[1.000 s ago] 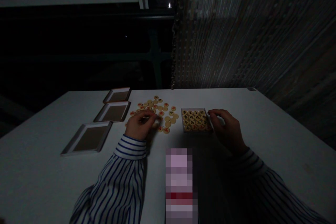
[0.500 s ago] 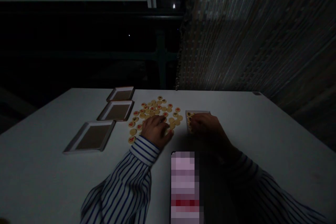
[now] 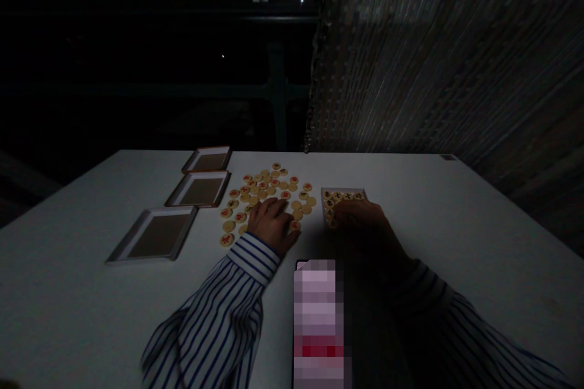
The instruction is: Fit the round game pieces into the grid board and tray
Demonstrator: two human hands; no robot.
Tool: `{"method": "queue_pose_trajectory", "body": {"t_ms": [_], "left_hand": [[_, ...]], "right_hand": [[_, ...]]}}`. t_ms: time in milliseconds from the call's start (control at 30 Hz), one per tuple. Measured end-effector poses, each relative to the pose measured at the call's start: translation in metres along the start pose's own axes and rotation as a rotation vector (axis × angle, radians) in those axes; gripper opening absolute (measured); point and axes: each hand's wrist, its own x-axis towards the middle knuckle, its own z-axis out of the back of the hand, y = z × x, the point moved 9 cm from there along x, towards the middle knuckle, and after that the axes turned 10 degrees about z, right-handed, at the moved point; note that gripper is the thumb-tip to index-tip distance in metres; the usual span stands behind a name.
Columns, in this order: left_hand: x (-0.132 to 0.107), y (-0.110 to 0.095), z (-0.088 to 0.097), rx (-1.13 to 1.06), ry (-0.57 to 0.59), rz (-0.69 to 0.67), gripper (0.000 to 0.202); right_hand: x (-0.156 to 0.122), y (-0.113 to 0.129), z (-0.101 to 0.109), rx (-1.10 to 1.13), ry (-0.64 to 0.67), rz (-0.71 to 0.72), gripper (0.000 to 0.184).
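Round wooden Chinese chess pieces (image 3: 274, 182) with red or dark characters lie loosely spread over the white table. My left hand (image 3: 270, 226) rests palm down on the near side of this spread, its fingers apart and a red-marked piece beside the thumb. To the right is a shallow box (image 3: 324, 194) holding several dark-marked pieces (image 3: 348, 196) along its far and left sides. My right hand (image 3: 365, 225) is over this box, fingers bent and together above its left part. Shadow hides its fingertips and anything between them.
Three shallow open trays or lids stand at the left: a near one (image 3: 189, 211), a middle one (image 3: 224, 181) and a far one (image 3: 223, 151). A lit phone (image 3: 317, 316) with a blurred screen is between my forearms. A bead curtain (image 3: 387, 73) hangs beyond the table (image 3: 68, 292).
My right hand has drawn back slightly and lowered, so the row of dark-marked pieces along the box's far side now shows. My left hand stays almost in place. The view has shifted slightly.
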Motion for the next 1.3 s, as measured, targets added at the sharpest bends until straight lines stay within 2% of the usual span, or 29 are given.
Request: {"method": "queue_pose_trajectory", "body": {"t_ms": [100,267,533,633,700,800,1067,1300], "left_hand": [[0.0,0.0,-0.002,0.008,0.031,-0.013,0.026],[0.001,0.001,-0.007,0.025,0.1,-0.027,0.03],[0.002,0.002,-0.01,0.004,0.101,-0.035,0.03],[0.002,0.002,-0.008,-0.018,0.077,-0.05,0.029],[0.002,0.001,-0.006,-0.038,0.055,-0.068,0.028],[0.003,-0.002,0.0,-0.084,0.005,-0.104,0.028],[0.001,-0.014,0.022,-0.204,-0.094,-0.171,0.025],[-0.003,-0.036,0.027,-0.286,-0.069,-0.159,0.019]], "right_hand": [[0.0,0.0,0.001,0.013,-0.012,0.012,0.026],[0.001,-0.005,-0.006,0.01,0.044,-0.019,0.025],[-0.002,-0.006,-0.003,-0.005,-0.017,-0.006,0.027],[-0.003,-0.007,-0.007,-0.013,0.008,-0.006,0.027],[-0.004,-0.008,-0.007,-0.01,0.002,-0.002,0.027],[-0.006,-0.008,0.002,0.003,-0.087,0.009,0.025],[-0.008,-0.006,0.007,0.019,-0.067,-0.046,0.024],[-0.005,0.003,0.015,0.057,-0.094,-0.076,0.02]]}}
